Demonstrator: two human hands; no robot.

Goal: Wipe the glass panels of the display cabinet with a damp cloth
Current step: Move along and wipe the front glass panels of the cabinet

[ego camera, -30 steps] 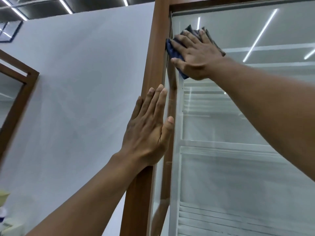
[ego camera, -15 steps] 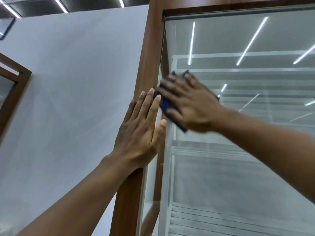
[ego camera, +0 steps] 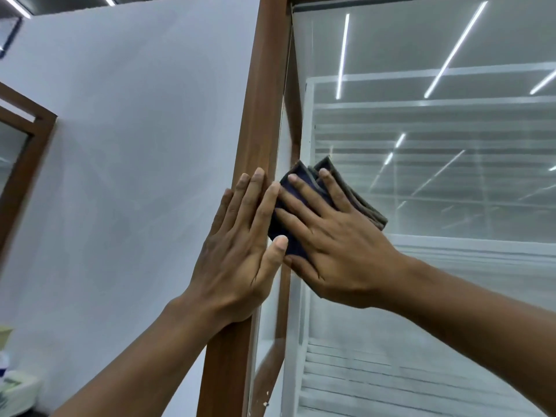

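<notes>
Because the cloth (ego camera: pixel 361 206) is soft, light and folded into several layers, I judge it will bunch or slip apart if I pinch a corner. The best hold is the one I have now: my right hand (ego camera: pixel 337 245) laid flat across the fold, fingers (ego camera: pixel 304 191) straight and spread, pressing it onto the glass (ego camera: pixel 436 191). If it is damp, as the task says, it should drag a little on the pane rather than skate. The glass is stiff, smooth and breakable, so I would keep the pressure even and moderate, with the palm over the middle of the fold and the loose edges trailing toward 2 o'clock.

The cloth sits against the pane's left edge, just beside the post (ego camera: pixel 258 115), at 3 o'clock from my left hand (ego camera: pixel 237 254). That hand lies flat on the post, fingers straight and together, holding nothing. Its thumb tip touches, or nearly touches, the cloth's lower left corner.

A second ago the cloth was up in the pane's top left corner, well toward 12 o'clock from my left hand. Half a second ago it was partway down. Now it has run toward 6 o'clock, level with my left fingers. My left hand has kept its place on the post, and my right hand has stayed flat throughout.
</notes>
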